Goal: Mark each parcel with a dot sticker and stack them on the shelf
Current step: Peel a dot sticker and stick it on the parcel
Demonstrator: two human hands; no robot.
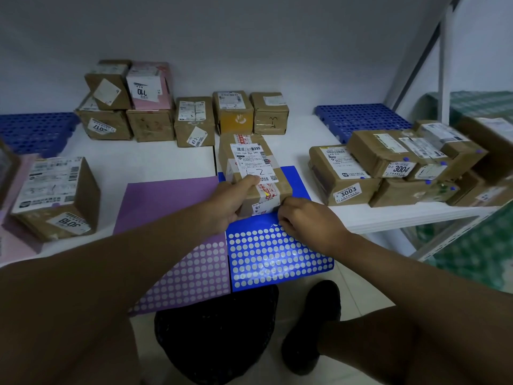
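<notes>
Your left hand [231, 201] grips the taped parcel [254, 173] standing on the blue sticker sheet [277, 259]. Your right hand [305, 220], fingers curled, pinches at the sheet's edge beside the parcel.

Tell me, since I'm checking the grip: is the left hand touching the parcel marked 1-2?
Touching. The head view shows the left hand gripping the parcel, thumb pressed on its top label.

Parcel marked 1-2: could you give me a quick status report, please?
Left hand grips the parcel, thumb on its label. Right hand at its near corner, fingers curled over the blue sticker sheet. Nothing in the way.
</notes>
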